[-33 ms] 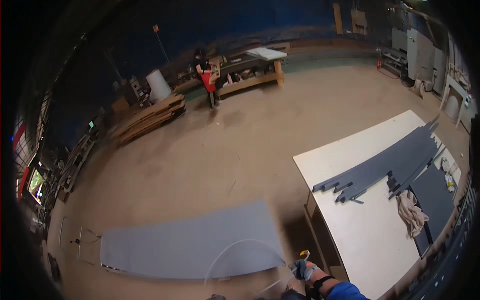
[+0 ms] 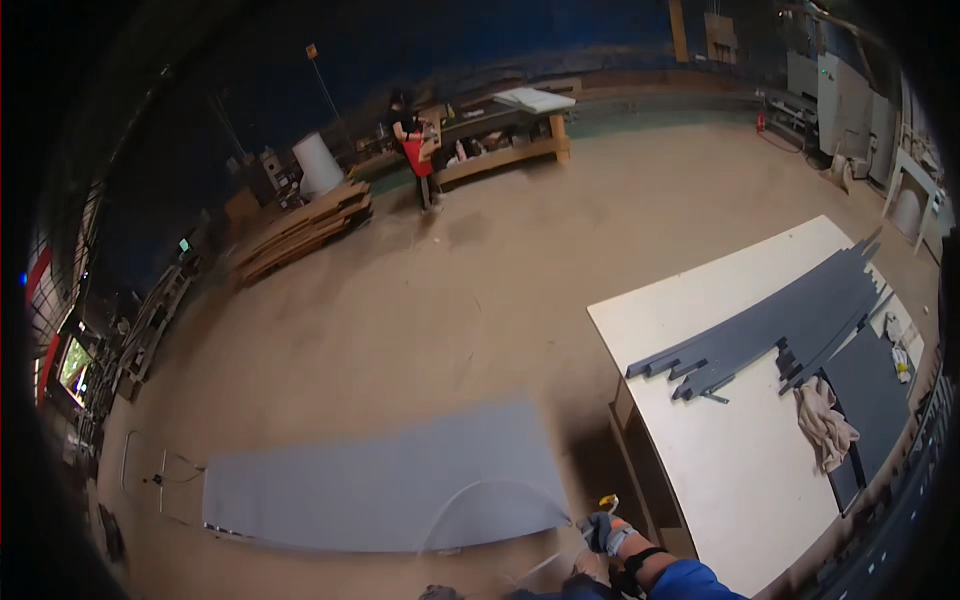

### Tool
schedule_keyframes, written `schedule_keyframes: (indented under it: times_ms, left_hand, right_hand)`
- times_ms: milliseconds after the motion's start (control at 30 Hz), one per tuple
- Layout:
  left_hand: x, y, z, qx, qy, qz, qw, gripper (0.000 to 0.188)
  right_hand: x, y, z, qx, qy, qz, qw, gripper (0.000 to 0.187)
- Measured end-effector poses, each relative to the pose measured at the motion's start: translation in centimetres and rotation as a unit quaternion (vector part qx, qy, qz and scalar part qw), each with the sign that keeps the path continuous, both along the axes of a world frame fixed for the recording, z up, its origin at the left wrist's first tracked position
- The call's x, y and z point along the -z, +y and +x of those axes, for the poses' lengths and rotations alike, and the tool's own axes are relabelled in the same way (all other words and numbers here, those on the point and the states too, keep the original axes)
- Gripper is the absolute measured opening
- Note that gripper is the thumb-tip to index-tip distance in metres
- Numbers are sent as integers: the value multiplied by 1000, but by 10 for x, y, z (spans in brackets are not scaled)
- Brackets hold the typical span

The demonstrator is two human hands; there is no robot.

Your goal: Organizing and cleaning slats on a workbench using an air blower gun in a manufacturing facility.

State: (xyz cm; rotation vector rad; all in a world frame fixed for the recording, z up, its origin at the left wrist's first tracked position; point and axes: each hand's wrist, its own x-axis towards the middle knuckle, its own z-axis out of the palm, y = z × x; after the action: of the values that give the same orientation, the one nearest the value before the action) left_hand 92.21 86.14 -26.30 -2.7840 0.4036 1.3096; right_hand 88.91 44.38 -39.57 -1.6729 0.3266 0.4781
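My right hand [image 2: 598,533], in a grey glove, reaches in at the lower middle, beside the right end of a long grey panel [image 2: 380,480]. Its fingers are closed at the end of a thin pale strip [image 2: 480,484], which bows in an arc over the panel's near edge. A second pale length [image 2: 540,571] slants down to the left below the hand. Just beyond the glove is a small yellow object [image 2: 608,501], its kind unclear. A dark shape [image 2: 437,592] is cut off by the lower edge; whether it is my left hand I cannot make out.
At right stands a pale-topped table [image 2: 700,440] with dark grey angled profiles [image 2: 760,325], a crumpled cloth [image 2: 826,425] and a dark sheet [image 2: 880,400]. Far off, a person [image 2: 415,150] works by a bench [image 2: 500,172]. Stacked boards [image 2: 305,235] lie at far left.
The whole view has shifted very slightly. My right hand keeps its place beside the panel, closed as before.
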Motion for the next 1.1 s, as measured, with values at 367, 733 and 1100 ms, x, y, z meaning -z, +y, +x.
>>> schedule_keyframes:
  times_ms: [367,733,1100]
  left_hand:
    - [-1,-140,44,-16,-108,2,994,47]
    - [-48,-105,166,69,-328,-38,941,41]
    - [16,-290,243,382,-294,-283,829,39]
  right_hand:
    - [37,-8,3,-17,-122,-220,968,10]
    - [-39,16,3,-78,-137,-180,971,11]
    - [11,19,-169,100,-27,-327,939,9]
